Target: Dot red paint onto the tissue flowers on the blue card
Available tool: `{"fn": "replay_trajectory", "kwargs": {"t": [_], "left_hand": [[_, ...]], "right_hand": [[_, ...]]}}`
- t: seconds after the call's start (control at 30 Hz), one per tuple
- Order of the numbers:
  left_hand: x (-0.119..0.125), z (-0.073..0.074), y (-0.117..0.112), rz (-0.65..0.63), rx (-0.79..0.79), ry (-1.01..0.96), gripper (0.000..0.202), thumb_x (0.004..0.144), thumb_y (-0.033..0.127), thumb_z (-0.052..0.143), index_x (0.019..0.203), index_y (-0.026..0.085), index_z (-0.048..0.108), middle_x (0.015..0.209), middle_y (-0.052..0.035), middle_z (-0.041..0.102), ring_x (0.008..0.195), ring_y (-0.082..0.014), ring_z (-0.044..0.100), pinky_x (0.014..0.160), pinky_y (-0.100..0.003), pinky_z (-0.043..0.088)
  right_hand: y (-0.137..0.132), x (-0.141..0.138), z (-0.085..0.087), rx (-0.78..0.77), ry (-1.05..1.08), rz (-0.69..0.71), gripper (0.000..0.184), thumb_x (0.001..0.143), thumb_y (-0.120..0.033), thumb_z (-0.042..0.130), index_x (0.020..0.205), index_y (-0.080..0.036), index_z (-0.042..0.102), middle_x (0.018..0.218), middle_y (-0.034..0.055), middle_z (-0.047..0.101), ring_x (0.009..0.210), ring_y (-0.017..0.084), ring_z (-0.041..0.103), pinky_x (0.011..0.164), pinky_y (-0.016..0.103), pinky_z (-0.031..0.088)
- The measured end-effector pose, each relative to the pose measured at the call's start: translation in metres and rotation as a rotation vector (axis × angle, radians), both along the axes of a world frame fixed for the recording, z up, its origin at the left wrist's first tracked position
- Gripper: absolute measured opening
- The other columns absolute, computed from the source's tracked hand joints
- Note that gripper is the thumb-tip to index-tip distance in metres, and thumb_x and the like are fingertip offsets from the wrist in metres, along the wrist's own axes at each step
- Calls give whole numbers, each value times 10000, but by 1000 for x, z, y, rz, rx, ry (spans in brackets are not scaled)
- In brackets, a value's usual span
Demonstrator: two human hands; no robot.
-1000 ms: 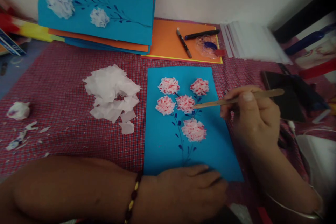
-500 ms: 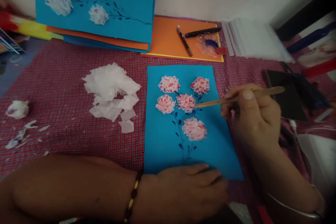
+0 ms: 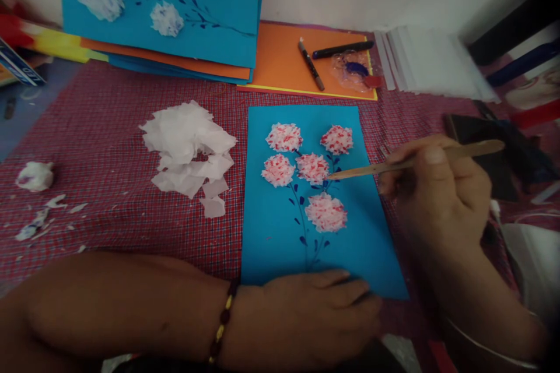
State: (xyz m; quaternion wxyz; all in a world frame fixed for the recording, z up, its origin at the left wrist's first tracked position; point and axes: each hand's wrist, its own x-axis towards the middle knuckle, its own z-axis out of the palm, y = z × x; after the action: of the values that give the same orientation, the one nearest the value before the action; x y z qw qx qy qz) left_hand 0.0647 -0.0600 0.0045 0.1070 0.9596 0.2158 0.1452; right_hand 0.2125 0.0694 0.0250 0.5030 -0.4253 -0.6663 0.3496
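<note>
While the right hand [image 3: 450,198] clamps its fingers on a wooden stick [image 3: 361,171], the tip is right up at the edge of the central paper flower [image 3: 312,168], one of five red-flecked blooms on the blue card [image 3: 271,239]. Across that card's near edge lies the left hand [image 3: 306,317], palm down; its fingertips sink into shadow, so whether those fingers are apart or together, I can't tell! Over to the left of the blue card, a heap of white paper pieces [image 3: 188,134] sits on the checked cloth [image 3: 109,128], and farther left of it, a crumpled ball [image 3: 35,176]. Beyond the card's far edge, two pens [image 3: 343,49] rest on an orange sheet [image 3: 280,58].
</note>
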Motion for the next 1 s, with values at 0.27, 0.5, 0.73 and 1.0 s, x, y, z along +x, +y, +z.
{"fn": "replay_trajectory", "kwargs": {"t": [0.27, 0.5, 0.73, 1.0], "left_hand": [[0, 0, 0, -4, -3, 5, 319, 948, 220, 410, 1201, 128, 581, 1313, -89, 527, 1217, -182, 479, 1043, -293, 382], [-1, 0, 0, 3, 15, 11, 316, 951, 230, 403, 1189, 145, 594, 1311, -85, 529, 1212, -172, 488, 1038, -286, 392], [2, -3, -1, -6, 16, 6, 341, 959, 219, 379, 1225, 135, 576, 1313, -80, 528, 1208, -180, 489, 1040, -296, 386], [0, -1, 0, -6, 11, 15, 346, 964, 198, 359, 1228, 139, 574, 1299, -68, 536, 1210, -178, 484, 1031, -288, 391]], "right_hand": [[1, 2, -2, 21, -134, 58, 270, 961, -315, 421, 806, -187, 601, 532, -46, 560, 474, 72, 520, 458, 239, 382], [3, 5, -7, -87, -82, 132, 89, 879, -308, 579, 910, -227, 597, 641, -49, 611, 544, 95, 573, 460, 234, 439], [4, 3, -8, -69, -171, 50, 110, 814, -318, 667, 888, -237, 659, 660, -52, 667, 522, 66, 590, 455, 187, 449], [4, 1, -6, 38, -63, -71, 110, 825, -310, 649, 777, -212, 647, 589, -51, 611, 467, 73, 546, 421, 223, 412]]}}
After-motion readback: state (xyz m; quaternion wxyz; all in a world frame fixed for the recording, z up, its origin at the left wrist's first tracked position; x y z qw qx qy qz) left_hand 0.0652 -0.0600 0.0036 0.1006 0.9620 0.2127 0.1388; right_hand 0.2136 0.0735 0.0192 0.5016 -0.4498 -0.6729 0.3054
